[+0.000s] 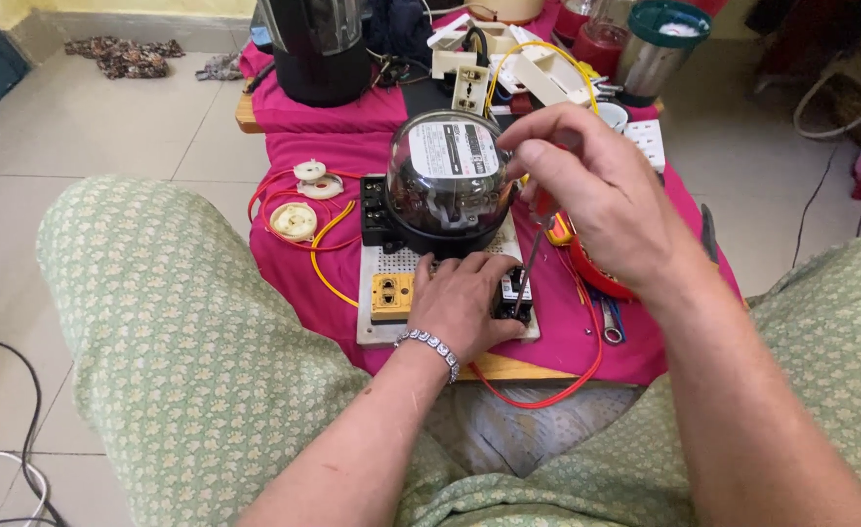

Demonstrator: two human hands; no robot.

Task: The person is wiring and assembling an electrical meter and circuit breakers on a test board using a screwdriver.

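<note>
1. My left hand: lies flat on the white perforated board, fingers curled over a small black breaker, pressing it in place. A beaded bracelet sits at the wrist.
2. My right hand: pinched around the handle of a screwdriver, shaft upright, tip down on the breaker's top.
3. Breaker: at the board's near right corner, just beside my left fingers. I judge it small, rigid and light, liable to shift under the tool; best held by its side walls, clear of the terminals.
4. Screwdriver: thin stiff shaft; handle mostly hidden in my fingers. Likely to slip off the screw if tilted.
5. Electricity meter: domed clear cover on a black base, at the board's far end. Cover looks fragile; lift by the base.
6. Yellow socket: mounted on the board, left of my left hand.
7. Round white fittings: on the pink cloth, joined by red and yellow wire.
8. Beyond: a black appliance jug, white sockets, a steel flask.
</note>
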